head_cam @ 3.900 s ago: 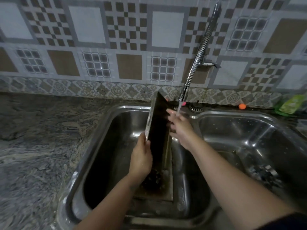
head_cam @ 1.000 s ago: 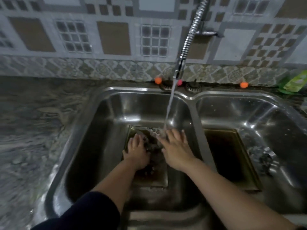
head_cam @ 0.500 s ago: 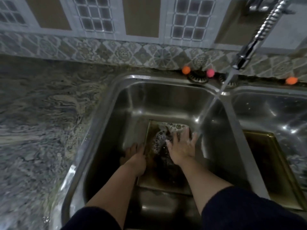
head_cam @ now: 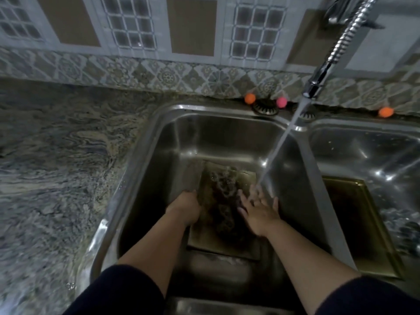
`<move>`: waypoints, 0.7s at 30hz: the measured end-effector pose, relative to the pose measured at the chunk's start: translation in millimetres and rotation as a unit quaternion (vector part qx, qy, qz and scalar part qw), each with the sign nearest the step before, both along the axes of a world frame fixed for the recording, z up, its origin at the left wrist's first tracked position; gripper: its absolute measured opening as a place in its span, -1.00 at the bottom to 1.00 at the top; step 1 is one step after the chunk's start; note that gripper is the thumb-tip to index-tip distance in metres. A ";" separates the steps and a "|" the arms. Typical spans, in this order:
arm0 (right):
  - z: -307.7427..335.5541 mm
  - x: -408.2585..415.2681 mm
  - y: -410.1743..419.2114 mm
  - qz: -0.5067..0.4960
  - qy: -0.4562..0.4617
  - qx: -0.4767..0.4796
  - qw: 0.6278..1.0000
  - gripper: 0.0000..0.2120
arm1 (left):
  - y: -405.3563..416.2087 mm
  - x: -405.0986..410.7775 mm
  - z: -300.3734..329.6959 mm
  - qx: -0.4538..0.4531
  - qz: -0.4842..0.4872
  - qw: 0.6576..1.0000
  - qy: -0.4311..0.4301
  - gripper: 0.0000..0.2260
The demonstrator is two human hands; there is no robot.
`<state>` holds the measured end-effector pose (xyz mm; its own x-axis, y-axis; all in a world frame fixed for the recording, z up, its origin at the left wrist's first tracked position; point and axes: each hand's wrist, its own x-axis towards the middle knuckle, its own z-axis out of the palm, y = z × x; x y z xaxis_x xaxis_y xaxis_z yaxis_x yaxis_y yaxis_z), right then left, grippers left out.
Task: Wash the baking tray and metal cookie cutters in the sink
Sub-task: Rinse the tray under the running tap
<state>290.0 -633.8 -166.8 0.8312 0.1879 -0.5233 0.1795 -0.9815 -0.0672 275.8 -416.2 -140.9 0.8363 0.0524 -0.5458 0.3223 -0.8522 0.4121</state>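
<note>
A dark baking tray lies in the left sink basin, its left edge tilted up. My left hand grips that left edge, fingers curled under it. My right hand lies flat on the tray's right side with spread fingers, under the running water from the flexible tap. Bubbles and dark bits cover the tray's middle. A second tray lies in the right basin. Dark blurred pieces at the right basin's edge may be the cookie cutters.
A marbled stone counter runs along the left. Patterned wall tiles stand behind the sink. Small orange, pink and orange balls sit on the back ledge beside a round strainer.
My left hand has moved to the tray's left edge and lifted it slightly. My right hand has slid to the right side under the stream. The view has shifted left.
</note>
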 end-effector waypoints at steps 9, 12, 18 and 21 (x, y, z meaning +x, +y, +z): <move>39.9 0.9 18.6 -0.164 0.066 0.255 0.951 -0.54 | -41.9 -23.0 44.9 -0.148 0.067 0.976 -0.145 -0.57; 65.7 2.6 19.8 -0.213 0.062 0.371 0.902 -0.56 | -56.1 -30.9 59.6 -0.160 0.058 0.971 -0.167 -0.54; 95.0 -0.8 -8.3 -0.272 0.010 0.456 0.847 -0.52 | -61.9 -42.4 81.9 -0.178 0.080 0.948 -0.251 -0.54; 128.3 -3.0 1.6 -0.297 0.037 0.607 0.736 -0.28 | -77.5 -49.6 97.6 -0.110 0.035 0.946 -0.304 -0.53</move>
